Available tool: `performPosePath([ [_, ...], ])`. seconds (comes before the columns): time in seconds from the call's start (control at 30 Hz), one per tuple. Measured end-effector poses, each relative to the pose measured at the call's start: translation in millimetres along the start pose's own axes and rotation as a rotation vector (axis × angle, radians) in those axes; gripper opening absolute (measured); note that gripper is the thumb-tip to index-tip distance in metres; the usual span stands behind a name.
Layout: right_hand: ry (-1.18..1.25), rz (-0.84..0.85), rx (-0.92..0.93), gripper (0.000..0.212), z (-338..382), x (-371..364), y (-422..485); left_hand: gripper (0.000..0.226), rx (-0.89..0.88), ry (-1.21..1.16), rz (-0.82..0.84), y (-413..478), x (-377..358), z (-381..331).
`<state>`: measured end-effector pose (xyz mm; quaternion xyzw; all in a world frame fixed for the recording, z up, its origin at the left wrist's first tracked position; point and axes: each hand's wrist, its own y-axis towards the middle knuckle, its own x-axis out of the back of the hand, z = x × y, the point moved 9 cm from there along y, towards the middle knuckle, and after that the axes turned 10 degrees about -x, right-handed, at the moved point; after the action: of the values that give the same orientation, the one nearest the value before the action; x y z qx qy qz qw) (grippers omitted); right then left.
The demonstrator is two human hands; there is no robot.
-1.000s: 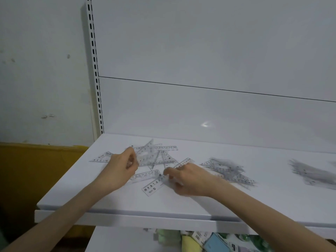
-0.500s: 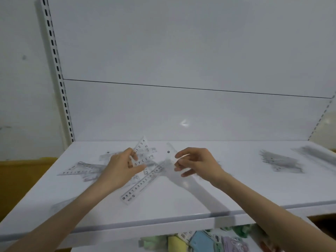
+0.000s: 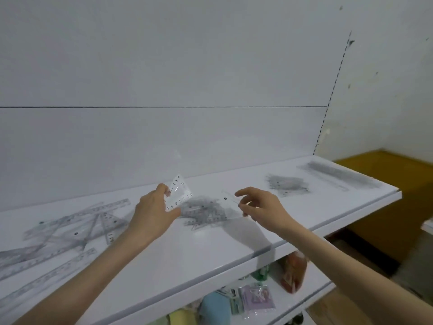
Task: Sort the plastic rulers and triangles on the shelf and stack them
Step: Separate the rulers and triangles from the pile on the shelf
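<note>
- Nearest you, on the left of the glossy white shelf (image 3: pixel 187 254), clear plastic rulers and triangles (image 3: pixel 77 227) lie crisscrossed.
- Your left hand (image 3: pixel 152 214) pinches a transparent numbered triangle (image 3: pixel 179 193), tilted above the shelf.
- Your right hand (image 3: pixel 260 207) pinches a thin clear piece (image 3: pixel 230 201); I cannot tell its shape.
- Below both sits a blurred grey stack (image 3: pixel 203 212).
- Farther right lie a second stack (image 3: pixel 287 184) and a long stack (image 3: pixel 339 174).

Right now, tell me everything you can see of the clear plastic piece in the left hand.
The clear plastic triangle is transparent and nearly colourless, and it looks thin, flat and rigid. Black numerals run along two edges: 1 to 4 on one, 0 to 6 on the other. It is held tilted above the white shelf, one corner pointing up. The left hand pinches its left side between thumb and fingers. Nothing else touches it.
</note>
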<state>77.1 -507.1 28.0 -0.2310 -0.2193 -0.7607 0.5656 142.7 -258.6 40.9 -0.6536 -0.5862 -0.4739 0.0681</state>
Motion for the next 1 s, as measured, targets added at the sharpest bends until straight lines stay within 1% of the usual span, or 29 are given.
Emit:
performPosePath([
  [0.07, -0.094, 0.014, 0.074, 0.026, 8.5, -11.1, 15.4, 0.035, 0.036, 0.051, -0.023, 0.5, 4.1, 5.6],
  [0.17, -0.165, 0.050, 0.213, 0.030, 32.1, -46.0, 41.3, 0.039, 0.099, 0.110, -0.065, -5.4, 15.4, 20.5],
  [0.23, -0.214, 0.073, 0.320, 0.032, 45.1, -69.7, 55.9, 0.040, 0.133, 0.152, -0.100, -13.7, 24.3, 26.4],
  [0.3, -0.328, 0.096, 0.455, 0.030, 52.6, -90.4, 65.0, 0.040, 0.154, 0.179, -0.126, -22.8, 30.5, 26.5],
  [0.37, -0.474, 0.038, 0.633, 0.024, 58.5, -102.1, 64.8, 0.038, 0.186, 0.179, -0.136, -31.5, 31.6, 23.5],
  [0.43, -0.443, -0.026, 0.707, 0.022, 57.3, -97.5, 66.3, 0.036, 0.220, 0.181, -0.132, -36.3, 27.2, 17.4],
  [0.5, -0.296, -0.045, 0.743, 0.029, 59.7, -77.8, 63.4, 0.034, 0.228, 0.176, -0.112, -34.8, 17.4, 2.9],
  [0.53, -0.199, -0.053, 0.730, 0.033, 59.4, -61.0, 62.3, 0.033, 0.221, 0.168, -0.092, -31.8, 10.3, -7.9],
  [0.6, -0.050, 0.011, 0.720, 0.038, 51.7, -28.9, 58.2, 0.031, 0.188, 0.159, -0.028, -21.2, -11.9, -36.2],
  [0.63, -0.038, 0.045, 0.766, 0.042, 47.5, -13.1, 50.4, 0.032, 0.158, 0.153, 0.008, -13.5, -27.2, -53.7],
  [0.7, -0.139, 0.062, 0.906, 0.053, 32.2, 16.9, 33.4, 0.035, 0.080, 0.128, 0.080, 5.2, -65.0, -90.3],
  [0.77, -0.297, 0.031, 0.985, 0.055, 0.5, 47.5, 28.9, 0.035, -0.009, 0.081, 0.140, 27.0, -109.2, -128.1],
  [0.83, -0.392, -0.027, 0.953, 0.049, -38.4, 86.9, 35.1, 0.034, -0.098, 0.038, 0.209, 46.5, -154.5, -167.2],
  [0.9, -0.432, -0.074, 0.889, 0.044, -78.9, 131.9, 41.3, 0.029, -0.169, -0.007, 0.268, 62.3, -197.4, -200.8],
  [1.0, -0.463, -0.117, 0.734, 0.041, -135.2, 195.2, 51.5, 0.017, -0.202, -0.016, 0.298, 82.0, -244.0, -226.7],
])
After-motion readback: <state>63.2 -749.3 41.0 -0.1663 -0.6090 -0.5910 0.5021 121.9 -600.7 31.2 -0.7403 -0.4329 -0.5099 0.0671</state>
